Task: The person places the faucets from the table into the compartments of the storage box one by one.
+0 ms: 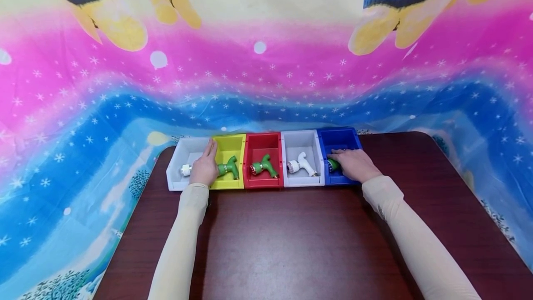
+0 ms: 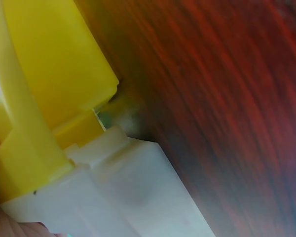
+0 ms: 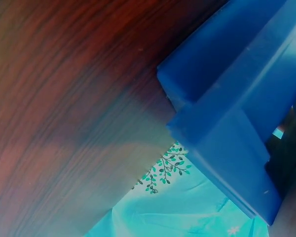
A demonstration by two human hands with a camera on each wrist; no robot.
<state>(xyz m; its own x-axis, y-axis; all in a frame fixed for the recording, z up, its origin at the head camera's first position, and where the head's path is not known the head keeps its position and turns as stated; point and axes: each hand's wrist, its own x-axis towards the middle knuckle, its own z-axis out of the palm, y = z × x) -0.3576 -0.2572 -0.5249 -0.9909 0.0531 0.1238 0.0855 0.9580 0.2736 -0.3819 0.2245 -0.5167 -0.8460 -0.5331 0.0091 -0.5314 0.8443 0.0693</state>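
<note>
Five small bins stand side by side, each with a tap in it. My left hand (image 1: 204, 168) lies over the border of the left white bin (image 1: 171, 175) and the yellow bin (image 1: 229, 140), fingers straight and together. It partly covers a tap with a white handle (image 1: 186, 170); a green tap (image 1: 228, 168) lies just right of it. My right hand (image 1: 356, 165) reaches into the blue bin (image 1: 339, 134), its fingers stretched left over a green tap (image 1: 333, 165) that it mostly hides. I cannot tell whether it grips that tap.
Between the hands, a red bin (image 1: 262, 137) holds a green tap (image 1: 264, 166) and another white bin (image 1: 300, 135) holds a white tap (image 1: 302, 165). The bins stand near the back edge of a dark wooden table (image 1: 287, 240). Behind hangs a printed cloth (image 1: 266, 73).
</note>
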